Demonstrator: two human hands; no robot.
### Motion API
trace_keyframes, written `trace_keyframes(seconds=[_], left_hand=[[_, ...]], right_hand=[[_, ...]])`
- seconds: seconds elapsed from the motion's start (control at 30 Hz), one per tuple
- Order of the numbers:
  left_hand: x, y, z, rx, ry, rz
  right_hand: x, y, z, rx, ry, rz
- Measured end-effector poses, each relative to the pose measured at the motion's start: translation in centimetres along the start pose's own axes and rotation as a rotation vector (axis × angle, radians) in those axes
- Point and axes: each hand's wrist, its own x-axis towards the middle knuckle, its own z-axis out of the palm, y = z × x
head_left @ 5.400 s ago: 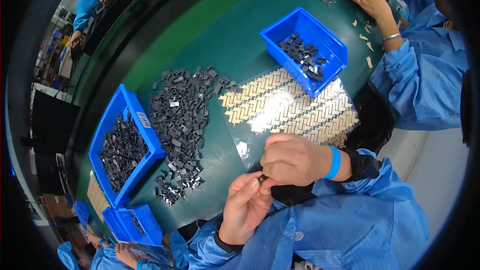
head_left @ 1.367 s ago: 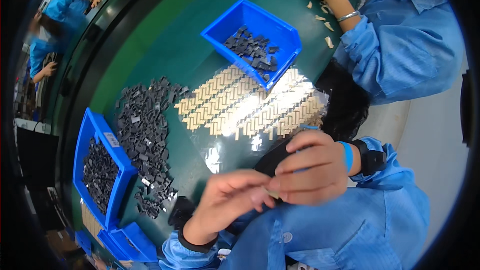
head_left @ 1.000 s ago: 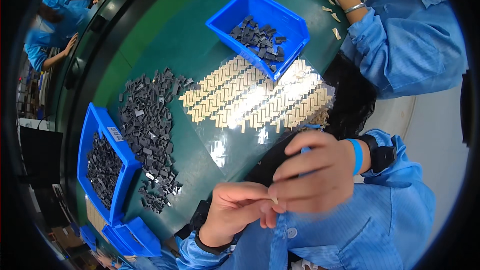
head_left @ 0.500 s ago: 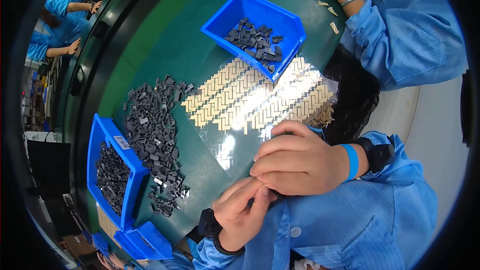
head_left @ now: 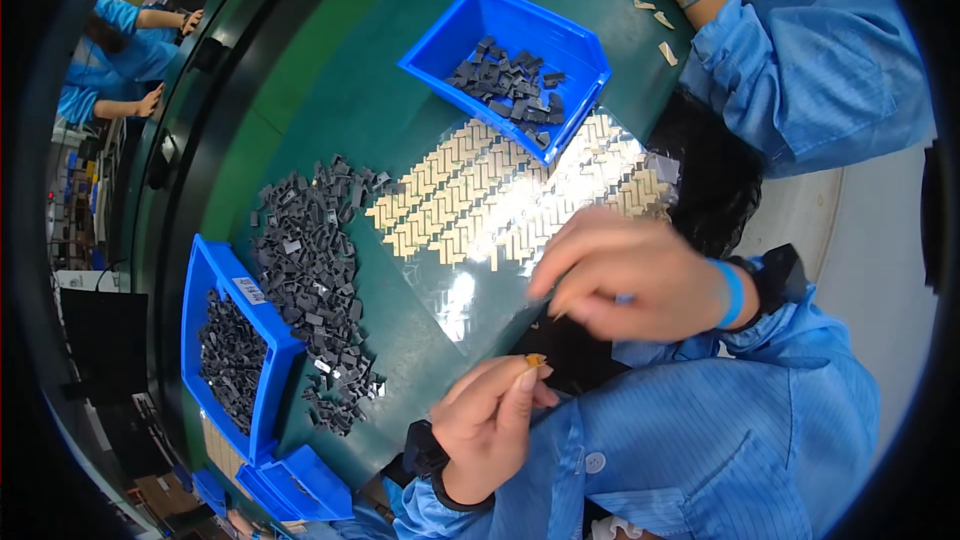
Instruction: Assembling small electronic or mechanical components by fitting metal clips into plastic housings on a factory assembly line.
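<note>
My left hand [head_left: 487,422] is closed in a pinch low in the middle, with a small yellow-gold piece [head_left: 536,361] standing up between thumb and fingertips. Apart from it, up and to the right, my right hand [head_left: 630,275] is blurred by motion, its fingers curled together. At its fingertips shows a tiny pale sliver, too smeared to make out. Beneath and beyond the right hand lies a clear sheet [head_left: 437,288] bearing rows of small tan strips [head_left: 455,190] in a zigzag pattern. The sheet shines with glare.
A blue bin [head_left: 440,45] with small dark grey parts overlaps the sheet's far edge. Left lie a heap of grey parts [head_left: 310,260] and a fuller blue bin [head_left: 262,380]. A co-worker's arm [head_left: 720,30] is at the far right, near scattered tan slivers [head_left: 667,53].
My right hand has come away from my left, moving up and to the right. The yellow-gold piece in my left fingertips is now uncovered. My left hand has barely moved.
</note>
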Motion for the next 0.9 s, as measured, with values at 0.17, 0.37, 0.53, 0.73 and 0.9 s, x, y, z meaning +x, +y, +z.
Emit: trace_keyframes(seconds=[0.17,0.37,0.53,0.73,0.9], left_hand=[[-0.4,-0.3,0.0,-0.460,0.046,-0.207],[-0.1,-0.4,1.2,-0.545,0.021,-0.246],[-0.1,-0.2,1.5,-0.580,0.009,-0.252],[-0.5,0.1,1.4,-0.589,0.036,-0.237],[-0.3,-0.5,0.8,-0.466,0.139,-0.112]], right_hand=[[-3.1,-0.4,-7.3,-0.625,0.033,0.136],[-3.6,-1.5,-4.8,-0.579,0.098,0.116],[-2.0,-1.7,2.1,0.193,0.140,0.058],[-2.0,-1.7,2.9,0.373,0.119,0.198],[-1.5,-0.9,2.9,0.243,0.014,0.088]])
